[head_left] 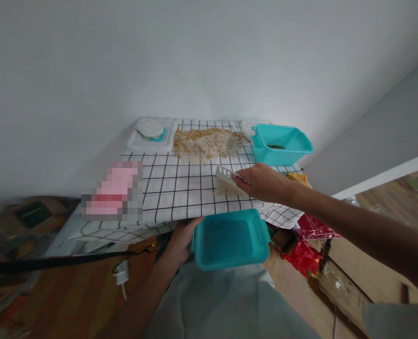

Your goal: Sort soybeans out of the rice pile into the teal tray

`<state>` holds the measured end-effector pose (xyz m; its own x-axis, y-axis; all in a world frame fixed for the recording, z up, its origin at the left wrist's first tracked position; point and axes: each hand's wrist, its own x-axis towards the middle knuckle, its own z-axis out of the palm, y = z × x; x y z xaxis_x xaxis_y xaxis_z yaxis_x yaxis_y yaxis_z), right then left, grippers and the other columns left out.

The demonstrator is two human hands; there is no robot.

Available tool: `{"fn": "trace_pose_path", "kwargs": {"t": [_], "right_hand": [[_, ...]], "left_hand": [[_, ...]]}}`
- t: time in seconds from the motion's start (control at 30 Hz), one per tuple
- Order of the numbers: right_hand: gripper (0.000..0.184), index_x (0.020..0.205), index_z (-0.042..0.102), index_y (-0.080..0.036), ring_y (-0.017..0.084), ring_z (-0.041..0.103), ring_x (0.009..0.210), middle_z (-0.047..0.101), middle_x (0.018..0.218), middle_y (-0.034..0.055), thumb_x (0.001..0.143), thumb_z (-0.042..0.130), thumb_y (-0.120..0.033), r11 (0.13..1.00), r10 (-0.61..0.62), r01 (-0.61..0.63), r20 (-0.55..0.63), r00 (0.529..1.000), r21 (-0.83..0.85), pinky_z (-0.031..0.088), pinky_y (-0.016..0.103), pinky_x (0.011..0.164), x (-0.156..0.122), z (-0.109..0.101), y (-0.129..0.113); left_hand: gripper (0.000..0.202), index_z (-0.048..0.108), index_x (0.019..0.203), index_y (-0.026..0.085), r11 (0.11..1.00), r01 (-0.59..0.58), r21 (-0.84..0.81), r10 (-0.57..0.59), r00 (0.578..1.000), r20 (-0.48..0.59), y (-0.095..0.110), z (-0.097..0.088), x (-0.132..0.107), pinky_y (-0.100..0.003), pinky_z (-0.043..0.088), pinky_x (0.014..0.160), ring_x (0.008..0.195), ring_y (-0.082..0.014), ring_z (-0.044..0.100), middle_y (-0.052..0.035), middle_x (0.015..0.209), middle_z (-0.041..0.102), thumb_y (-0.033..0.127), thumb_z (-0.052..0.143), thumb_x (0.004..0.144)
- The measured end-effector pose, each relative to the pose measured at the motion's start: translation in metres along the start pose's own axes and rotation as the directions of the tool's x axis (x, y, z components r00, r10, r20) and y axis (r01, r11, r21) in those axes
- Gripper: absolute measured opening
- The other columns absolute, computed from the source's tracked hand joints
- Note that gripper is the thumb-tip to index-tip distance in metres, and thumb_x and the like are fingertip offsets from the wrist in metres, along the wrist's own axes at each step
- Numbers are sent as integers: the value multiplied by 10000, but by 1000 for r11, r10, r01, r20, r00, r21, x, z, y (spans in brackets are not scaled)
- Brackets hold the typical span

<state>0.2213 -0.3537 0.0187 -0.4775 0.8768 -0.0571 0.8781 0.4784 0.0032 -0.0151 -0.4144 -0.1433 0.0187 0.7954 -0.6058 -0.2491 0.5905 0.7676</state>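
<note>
My right hand (261, 181) is closed around the handle of a white slotted spatula (224, 172), its head tilted over the tabletop. Directly under and in front of the spatula lies a small heap of pale grains (225, 188) that look like rice, close to the table's front edge. Below that edge, my left hand (181, 241) grips the left side of a teal plastic bin (230, 266); some of its fingers are hidden. The bin's opening faces up, against the tablecloth's edge, and no grains can be made out inside.
A wide spread of pale and yellow grains (205, 145) covers the back of the checked cloth (166, 183). Another teal bin (282, 136) at back right holds dark grains. Clear lids (134, 141) lie at back left, near a blurred pink item (118, 181). Wall behind.
</note>
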Motion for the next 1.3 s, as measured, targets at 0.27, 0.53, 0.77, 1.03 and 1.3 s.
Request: {"fn": "trace_pose_path", "kwargs": {"t": [0.27, 0.53, 0.77, 1.03, 1.3], "right_hand": [[470, 836, 712, -174, 151, 535, 565, 696, 680, 82, 1049, 349, -383, 1000, 14, -14, 12, 1000, 9, 223, 327, 576, -4, 0, -7], [496, 836, 712, -164, 161, 569, 601, 727, 749, 104, 1054, 334, -399, 999, 36, -36, 27, 999, 10, 253, 335, 606, 3, -1, 0], [504, 874, 719, -152, 151, 547, 580, 711, 724, 102, 1055, 317, -396, 999, 22, -22, 24, 999, -25, 227, 337, 597, 6, 1, 3], [514, 899, 720, -157, 169, 587, 616, 729, 766, 115, 1054, 300, -410, 999, 28, -27, 24, 999, -47, 220, 331, 598, 11, 2, 7], [521, 934, 724, -154, 174, 602, 637, 740, 804, 125, 1059, 291, -417, 998, 30, -28, 38, 999, -52, 241, 326, 608, 11, 3, 10]], "left_hand": [[349, 736, 1070, 184, 1000, -26, 6, 26, 1000, 7, -1, -2, 1, -319, 616, 715, 764, -214, 745, -68, 967, 797, 230, 834, 738], [440, 716, 1182, 215, 999, -24, 40, 22, 998, 51, -1, 0, -3, -331, 611, 773, 927, -248, 752, -95, 1137, 776, 281, 836, 764], [407, 774, 1076, 163, 994, 63, 89, -78, 980, 180, -4, 0, -27, -337, 598, 765, 867, -263, 755, -120, 986, 801, 407, 845, 758], [400, 768, 1072, 157, 993, 103, 65, -113, 976, 189, 5, 6, -30, -339, 596, 744, 762, -228, 735, -108, 913, 800, 418, 830, 775], [465, 749, 1133, 149, 998, 53, 24, -56, 982, 180, -5, 9, -22, -351, 585, 796, 878, -264, 748, -136, 1017, 791, 432, 825, 772]]}}
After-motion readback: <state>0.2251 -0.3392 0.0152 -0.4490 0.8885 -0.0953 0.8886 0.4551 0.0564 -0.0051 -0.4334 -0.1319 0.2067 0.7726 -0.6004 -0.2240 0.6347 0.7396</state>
